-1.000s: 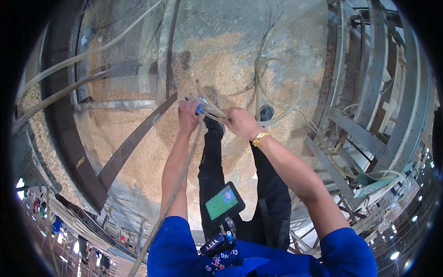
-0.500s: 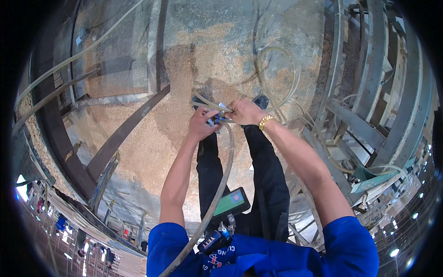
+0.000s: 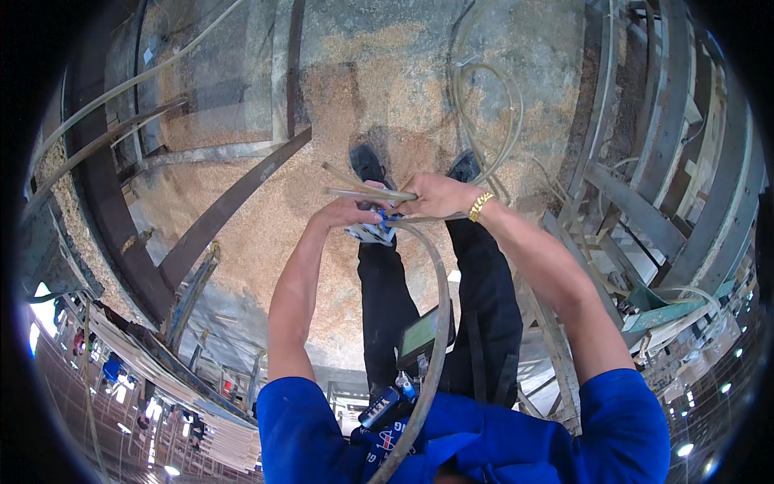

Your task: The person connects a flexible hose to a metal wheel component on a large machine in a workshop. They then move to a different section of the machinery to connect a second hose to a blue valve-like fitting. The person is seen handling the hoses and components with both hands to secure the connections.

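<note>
My right hand [image 3: 439, 195] is closed around pale translucent hoses [image 3: 367, 193], whose free ends stick out to the left past my fingers. Close beside it, my left hand [image 3: 347, 213] pinches a small blue hose fitting [image 3: 384, 216]. From that fitting a long hose [image 3: 439, 282] curves down across my body. Something whitish and crumpled [image 3: 372, 234] shows just under the left fingers; I cannot make out what it is. The fingers partly hide where hoses and fitting meet.
A loop of hose [image 3: 516, 121] lies on the sawdust-strewn concrete floor [image 3: 379, 89] ahead. Metal frames stand at left [image 3: 242, 189] and right [image 3: 637, 210]. Another hose [image 3: 145, 77] crosses the upper left. A small screen device [image 3: 419, 335] hangs at my waist.
My left hand has shifted left and flattened over the fitting. The hose ends now point further left, and the long hose has swung right across my body. The view has shifted slightly.
</note>
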`<state>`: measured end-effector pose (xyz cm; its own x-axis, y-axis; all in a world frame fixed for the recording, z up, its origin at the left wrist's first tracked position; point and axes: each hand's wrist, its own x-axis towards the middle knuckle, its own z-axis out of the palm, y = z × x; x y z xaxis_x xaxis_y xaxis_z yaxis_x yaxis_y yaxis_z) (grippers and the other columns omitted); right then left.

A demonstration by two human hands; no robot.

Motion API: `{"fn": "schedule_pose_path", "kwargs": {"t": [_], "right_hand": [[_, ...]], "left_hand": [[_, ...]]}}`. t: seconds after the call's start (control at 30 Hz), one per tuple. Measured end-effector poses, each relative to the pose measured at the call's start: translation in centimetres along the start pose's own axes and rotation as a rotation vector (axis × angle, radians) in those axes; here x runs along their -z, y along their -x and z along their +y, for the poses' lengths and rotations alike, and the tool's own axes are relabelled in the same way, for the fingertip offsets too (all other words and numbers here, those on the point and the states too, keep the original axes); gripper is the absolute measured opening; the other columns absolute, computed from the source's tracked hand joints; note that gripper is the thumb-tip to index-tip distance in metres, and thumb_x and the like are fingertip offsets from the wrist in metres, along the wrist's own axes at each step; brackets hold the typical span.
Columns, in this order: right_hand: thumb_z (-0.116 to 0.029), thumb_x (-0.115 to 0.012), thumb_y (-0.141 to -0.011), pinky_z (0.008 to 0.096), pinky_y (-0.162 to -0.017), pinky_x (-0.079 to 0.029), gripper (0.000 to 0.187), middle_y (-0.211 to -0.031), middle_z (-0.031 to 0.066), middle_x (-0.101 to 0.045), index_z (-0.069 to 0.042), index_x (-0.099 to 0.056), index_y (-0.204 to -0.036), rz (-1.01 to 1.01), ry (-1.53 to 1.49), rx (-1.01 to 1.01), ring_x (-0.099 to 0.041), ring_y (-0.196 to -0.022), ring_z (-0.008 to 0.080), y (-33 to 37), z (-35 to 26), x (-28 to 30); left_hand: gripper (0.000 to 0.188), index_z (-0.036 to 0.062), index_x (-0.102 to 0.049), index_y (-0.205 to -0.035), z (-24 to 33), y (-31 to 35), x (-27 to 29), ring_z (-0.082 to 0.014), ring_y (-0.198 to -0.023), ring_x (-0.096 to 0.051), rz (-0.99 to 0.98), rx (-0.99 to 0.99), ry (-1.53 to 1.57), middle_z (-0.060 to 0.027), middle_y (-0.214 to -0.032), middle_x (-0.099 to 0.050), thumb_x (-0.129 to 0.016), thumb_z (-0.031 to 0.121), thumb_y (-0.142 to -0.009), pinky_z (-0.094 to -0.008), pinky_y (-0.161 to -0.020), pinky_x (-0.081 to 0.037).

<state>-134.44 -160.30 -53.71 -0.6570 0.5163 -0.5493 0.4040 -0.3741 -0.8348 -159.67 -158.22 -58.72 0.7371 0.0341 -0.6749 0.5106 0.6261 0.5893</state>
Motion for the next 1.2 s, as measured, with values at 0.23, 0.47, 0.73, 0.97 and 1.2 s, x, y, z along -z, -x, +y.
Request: {"fn": "schedule_pose_path", "kwargs": {"t": [0.23, 0.47, 0.73, 0.97, 1.2], "right_hand": [[-0.025, -0.060, -0.081, 0.0399, -0.067, -0.046, 0.025, -0.078, 0.0187, -0.064, -0.008, -0.066, -0.099, 0.010, 0.121, 0.022, -0.061, -0.071, 0.0333, 0.1, 0.5, 0.0], [-0.026, -0.060, -0.079, 0.0430, -0.072, -0.049, 0.024, -0.079, 0.0185, -0.064, -0.008, -0.067, -0.093, 0.031, 0.311, -0.121, -0.062, -0.079, 0.0348, -0.2, -1.0, -0.5], [-0.028, -0.060, -0.078, 0.0437, -0.071, -0.049, 0.025, -0.079, 0.0200, -0.064, -0.004, -0.065, -0.082, -0.006, 0.318, -0.231, -0.063, -0.079, 0.0357, 1.3, -2.9, -0.1], [-0.023, -0.058, -0.078, 0.0438, -0.071, -0.048, 0.024, -0.080, 0.0226, -0.063, 0.001, -0.062, -0.083, -0.034, 0.234, -0.322, -0.062, -0.082, 0.0365, 2.4, -3.9, 0.2], [-0.024, -0.056, -0.080, 0.0438, -0.072, -0.049, 0.026, -0.083, 0.0231, -0.063, 0.000, -0.063, -0.087, -0.024, 0.215, -0.373, -0.062, -0.083, 0.0369, 1.5, -4.1, 0.2]], "left_hand": [[0.036, 0.0056, -0.063, -0.106, 0.4, 0.1, -2.0, -0.0205, -0.119, -0.044, 0.083, -0.113, 0.094, -0.0077, -0.128, -0.049, -0.072, 0.012, -0.072, -0.0342, -0.099, -0.035], [0.058, 0.0032, -0.050, -0.122, -0.7, -0.5, -2.0, -0.0168, -0.107, -0.049, 0.161, 0.003, 0.123, -0.0041, -0.115, -0.054, -0.072, 0.013, -0.069, -0.0316, -0.095, -0.037], [0.068, 0.0033, -0.043, -0.124, 0.1, -0.9, -2.0, -0.0203, -0.104, -0.053, 0.192, 0.032, -0.055, -0.0089, -0.106, -0.060, -0.074, 0.019, -0.066, -0.0345, -0.094, -0.039], [0.065, 0.0032, -0.044, -0.123, 1.3, -0.8, -2.6, -0.0170, -0.101, -0.053, 0.172, 0.017, -0.047, -0.0068, -0.103, -0.061, -0.073, 0.015, -0.067, -0.0338, -0.094, -0.037], [0.065, 0.0052, -0.044, -0.123, 1.2, -0.7, -2.2, -0.0160, -0.103, -0.051, 0.108, -0.004, 0.231, -0.0063, -0.101, -0.061, -0.074, 0.017, -0.066, -0.0336, -0.096, -0.035]]}}
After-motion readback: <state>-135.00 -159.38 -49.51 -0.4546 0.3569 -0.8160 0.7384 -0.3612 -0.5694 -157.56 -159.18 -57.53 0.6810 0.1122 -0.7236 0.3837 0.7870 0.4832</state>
